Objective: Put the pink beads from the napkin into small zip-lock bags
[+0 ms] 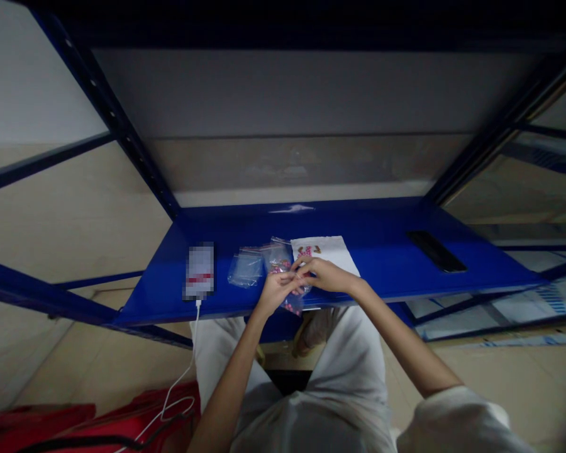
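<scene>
A blue steel shelving unit (114,119) stands against a pale wall, and a person in white clothes leans over its low blue shelf (382,251). A red bag (136,421) lies on the floor at lower left. Along the shelf's front edge, from the left, a smartphone (200,272) with a blurred screen lies flat, its white charging cable (189,358) dropping over the edge, which lets it charge where it lies. Next comes an empty-looking clear zip bag (245,267), then a clear zip bag of pink pieces (285,302), near the front edge between the hands, its long axis running roughly front to back. Behind the right hand lies a printed white sheet (325,248). A black strip (436,250) rests toward the right. The left hand (276,292) and right hand (325,275) meet over the pink-filled bag, fingers bunched and pinching it, though the exact grip is partly hidden.
</scene>
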A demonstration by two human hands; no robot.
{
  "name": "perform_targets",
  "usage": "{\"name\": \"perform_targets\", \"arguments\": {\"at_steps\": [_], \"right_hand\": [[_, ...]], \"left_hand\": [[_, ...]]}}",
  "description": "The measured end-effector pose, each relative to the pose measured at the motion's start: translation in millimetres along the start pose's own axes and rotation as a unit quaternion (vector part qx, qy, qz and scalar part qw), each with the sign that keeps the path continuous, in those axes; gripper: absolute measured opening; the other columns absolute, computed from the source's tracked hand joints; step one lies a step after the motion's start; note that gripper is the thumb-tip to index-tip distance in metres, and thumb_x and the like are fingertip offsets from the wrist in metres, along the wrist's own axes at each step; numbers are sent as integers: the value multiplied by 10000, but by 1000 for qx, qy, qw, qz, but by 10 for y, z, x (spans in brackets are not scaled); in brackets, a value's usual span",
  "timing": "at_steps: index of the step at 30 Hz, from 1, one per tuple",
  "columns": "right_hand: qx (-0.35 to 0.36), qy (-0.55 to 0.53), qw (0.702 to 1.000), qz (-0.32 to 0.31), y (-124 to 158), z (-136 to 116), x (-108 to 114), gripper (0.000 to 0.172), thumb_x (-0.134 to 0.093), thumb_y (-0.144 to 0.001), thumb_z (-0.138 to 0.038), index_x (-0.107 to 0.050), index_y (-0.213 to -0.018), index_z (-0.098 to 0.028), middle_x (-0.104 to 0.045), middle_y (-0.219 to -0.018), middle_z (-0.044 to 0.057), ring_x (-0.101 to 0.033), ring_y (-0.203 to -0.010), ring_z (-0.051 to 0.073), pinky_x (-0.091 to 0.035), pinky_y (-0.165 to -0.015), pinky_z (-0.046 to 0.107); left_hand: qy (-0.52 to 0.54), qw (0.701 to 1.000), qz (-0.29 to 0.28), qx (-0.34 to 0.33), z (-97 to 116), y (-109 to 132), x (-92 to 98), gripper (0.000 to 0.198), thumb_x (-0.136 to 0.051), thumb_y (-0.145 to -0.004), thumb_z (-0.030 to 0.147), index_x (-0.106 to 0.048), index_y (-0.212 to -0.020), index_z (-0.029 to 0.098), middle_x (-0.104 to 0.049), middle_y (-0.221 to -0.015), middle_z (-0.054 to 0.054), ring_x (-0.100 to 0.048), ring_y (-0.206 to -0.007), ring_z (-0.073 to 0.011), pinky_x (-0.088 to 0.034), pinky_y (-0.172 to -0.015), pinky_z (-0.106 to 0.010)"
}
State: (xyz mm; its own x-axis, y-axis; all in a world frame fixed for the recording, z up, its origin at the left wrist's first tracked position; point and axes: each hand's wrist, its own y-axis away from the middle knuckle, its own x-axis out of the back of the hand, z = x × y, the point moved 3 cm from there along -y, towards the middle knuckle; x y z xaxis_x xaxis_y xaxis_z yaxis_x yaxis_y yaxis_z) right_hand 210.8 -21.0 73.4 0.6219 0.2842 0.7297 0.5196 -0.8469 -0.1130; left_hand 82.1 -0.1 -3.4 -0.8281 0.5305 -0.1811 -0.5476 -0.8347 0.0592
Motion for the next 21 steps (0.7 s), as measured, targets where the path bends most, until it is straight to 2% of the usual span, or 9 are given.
{"name": "perform_targets", "arguments": {"at_steps": [3, 5, 7, 10, 15, 18, 21], "right_hand": [[-38, -82, 990, 112, 25, 72, 16, 218, -496, -843, -318, -660, -907, -189, -636, -959, 62, -577, -892, 173, -442, -752, 278], [-85, -139, 967, 194, 52, 138, -44, 286, -508, -827, -369, -604, -1028, -189, -635, -927, 51, -589, -806, 154, -458, -679, 257], [-119, -187, 944, 246, 76, 198, -163, 375, -579, -768, -398, -565, -1076, -185, -631, -888, 39, -579, -678, 127, -461, -605, 239], [-144, -231, 920, 282, 88, 272, -363, 358, -628, -719, -401, -609, -992, -170, -645, -807, 32, -542, -562, 106, -451, -544, 230], [-167, -271, 871, 374, 77, 398, -518, 294, -612, -703, -453, -659, -791, -177, -662, -727, 33, -580, -623, 154, -464, -584, 266], [-172, -277, 864, 383, 68, 436, -546, 304, -601, -708, -469, -659, -775, -178, -657, -708, 26, -575, -608, 152, -454, -569, 259], [-172, -282, 865, 376, 84, 438, -563, 299, -604, -712, -462, -660, -765, -173, -639, -671, 17, -544, -553, 132, -421, -518, 235]], "left_hand": [[1, 1000, 9, -20, 12, 6, 18, 366, -621, -706, 447, -661, -758, 86, -684, -679, -82, -638, -544, -145, -496, -503, -221], [5, 999, 24, -43, 27, 14, 32, 383, -573, -746, 462, -655, -797, 91, -687, -726, -87, -642, -548, -147, -507, -510, -230], [11, 997, 45, -60, 44, 25, 47, 396, -543, -769, 465, -645, -866, 95, -685, -725, -80, -646, -554, -156, -521, -530, -248], [24, 995, 64, -71, 64, 39, 60, 415, -507, -795, 464, -629, -937, 94, -678, -679, -70, -652, -572, -170, -532, -563, -265], [36, 994, 70, -75, 67, 35, 60, 457, -490, -798, 482, -619, -1006, 96, -690, -808, -97, -666, -649, -185, -544, -639, -297], [26, 994, 84, -70, 48, 21, 58, 450, -558, -760, 459, -608, -1035, 106, -694, -784, -76, -663, -622, -174, -544, -613, -283], [13, 991, 111, -74, 42, 18, 56, 413, -592, -740, 436, -623, -980, 101, -688, -708, -56, -655, -573, -163, -540, -558, -263]]}}
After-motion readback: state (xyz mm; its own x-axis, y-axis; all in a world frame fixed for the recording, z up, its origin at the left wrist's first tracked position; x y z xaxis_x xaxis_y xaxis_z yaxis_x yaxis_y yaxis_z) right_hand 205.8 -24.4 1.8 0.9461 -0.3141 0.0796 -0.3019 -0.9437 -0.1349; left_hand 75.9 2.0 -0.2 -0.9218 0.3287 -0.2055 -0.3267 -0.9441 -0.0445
